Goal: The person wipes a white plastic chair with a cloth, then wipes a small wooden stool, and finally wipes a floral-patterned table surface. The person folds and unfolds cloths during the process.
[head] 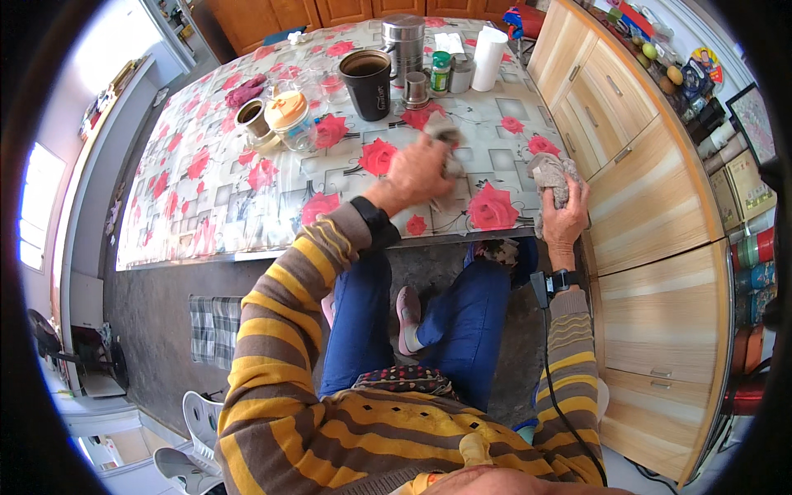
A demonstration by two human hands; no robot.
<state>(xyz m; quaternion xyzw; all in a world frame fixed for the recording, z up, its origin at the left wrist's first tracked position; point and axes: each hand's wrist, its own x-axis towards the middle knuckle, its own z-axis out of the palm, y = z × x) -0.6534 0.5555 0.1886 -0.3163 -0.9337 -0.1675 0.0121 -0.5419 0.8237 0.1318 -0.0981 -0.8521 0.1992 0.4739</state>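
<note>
My left hand (416,172) is over the middle right of the table, closed on a grey-beige cloth (443,129); hand and cloth are slightly blurred. Near the table's right edge, my right hand (565,213) grips another crumpled grey cloth (552,175), part of which hangs over the edge. The table wears a rose-patterned plastic cover (346,176). Beyond my left hand stand a black tumbler (366,86), a small metal cup (415,90), a large steel canister (405,46), a green-capped jar (440,73) and a white paper roll (489,59).
Further left are an orange-lidded clear jar (291,120), an open cup (251,117) and a dark pink cloth (244,91). A wooden cabinet (656,192) borders the table's right side. A checked cloth (215,330) lies low at the left. A cable (560,402) runs along my right arm.
</note>
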